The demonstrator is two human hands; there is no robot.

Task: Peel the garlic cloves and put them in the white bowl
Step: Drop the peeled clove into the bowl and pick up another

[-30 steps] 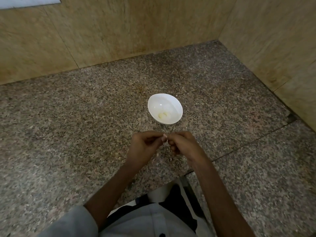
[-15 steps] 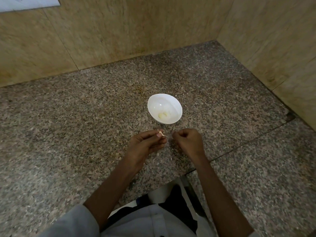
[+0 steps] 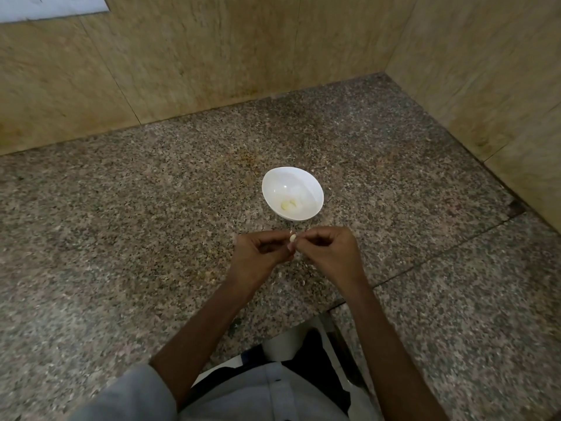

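Note:
A white bowl [image 3: 306,185] stands on the granite counter [image 3: 121,226] with two peeled garlic cloves [image 3: 288,204] in its bottom. Just in front of the bowl, my left hand [image 3: 261,253] and my right hand [image 3: 329,252] meet fingertip to fingertip. Between them is a small pale garlic clove [image 3: 292,237]; my left hand pinches it between thumb and fingers, and my right hand's curled fingers pinch at its right side. How much skin is on the clove I cannot tell.
Bits of garlic skin [image 3: 305,281] lie scattered on the counter under and near my hands. Tiled walls [image 3: 212,56] close off the back and the right side. The counter's front edge [image 3: 273,332] runs just below my forearms.
Half a second ago my hands were slightly apart, the clove in my left fingers. Now my right hand has come back and pinches at the clove again.

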